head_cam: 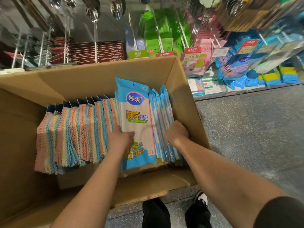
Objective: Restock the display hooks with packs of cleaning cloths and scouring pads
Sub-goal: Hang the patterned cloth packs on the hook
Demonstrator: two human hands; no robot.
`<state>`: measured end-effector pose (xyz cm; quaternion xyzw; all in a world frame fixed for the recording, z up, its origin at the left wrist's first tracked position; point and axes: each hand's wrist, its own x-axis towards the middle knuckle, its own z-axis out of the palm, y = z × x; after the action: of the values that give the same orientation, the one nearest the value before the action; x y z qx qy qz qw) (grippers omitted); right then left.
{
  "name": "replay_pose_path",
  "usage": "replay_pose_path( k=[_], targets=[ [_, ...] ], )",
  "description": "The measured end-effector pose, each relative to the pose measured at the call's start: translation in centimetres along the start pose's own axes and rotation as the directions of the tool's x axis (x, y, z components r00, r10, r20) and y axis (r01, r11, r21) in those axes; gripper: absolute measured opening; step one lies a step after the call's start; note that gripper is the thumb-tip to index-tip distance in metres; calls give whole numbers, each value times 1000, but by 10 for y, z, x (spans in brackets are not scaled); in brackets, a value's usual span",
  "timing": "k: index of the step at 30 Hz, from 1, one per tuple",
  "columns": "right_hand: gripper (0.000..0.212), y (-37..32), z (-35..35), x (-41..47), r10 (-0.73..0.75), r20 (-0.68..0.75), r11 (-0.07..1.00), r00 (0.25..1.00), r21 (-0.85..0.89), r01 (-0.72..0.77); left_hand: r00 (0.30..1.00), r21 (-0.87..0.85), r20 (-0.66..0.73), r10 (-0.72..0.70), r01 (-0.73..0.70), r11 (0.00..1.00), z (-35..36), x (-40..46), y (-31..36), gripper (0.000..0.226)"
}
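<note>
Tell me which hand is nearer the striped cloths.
Left. The left hand grips the blue pack right beside the striped cloths; the right hand is across the pack, farther off.

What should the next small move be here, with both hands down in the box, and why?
Probably lift the gripped bundle of blue cloth packs straight up out of the cardboard box. The left hand grips the front pack's face and the right hand clasps the rear packs, so the stack looks gathered. None is on the hooks yet, and the striped cloths sit close alongside.
</note>
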<state>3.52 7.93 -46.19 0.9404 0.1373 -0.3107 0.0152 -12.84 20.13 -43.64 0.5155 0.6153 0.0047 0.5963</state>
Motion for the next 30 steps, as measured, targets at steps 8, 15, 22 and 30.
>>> replay_pose_path(
  k=[8,15,22,30],
  targets=[
    [23,-5,-61,-70,-201,-144,973,969,84,214,959,-299,280,-42,128,946,15,-35,16,50],
    [30,-4,-75,-130,-328,-267,905,906,186,382,944,-441,290,155,-12,898,24,-73,46,39],
    [35,-1,-132,-166,-462,-382,826,801,144,545,924,-490,232,303,-158,857,13,-120,93,28],
    [31,47,-199,-202,-608,-538,782,584,-276,560,876,-604,235,421,-208,770,61,-184,158,57]
  ],
)
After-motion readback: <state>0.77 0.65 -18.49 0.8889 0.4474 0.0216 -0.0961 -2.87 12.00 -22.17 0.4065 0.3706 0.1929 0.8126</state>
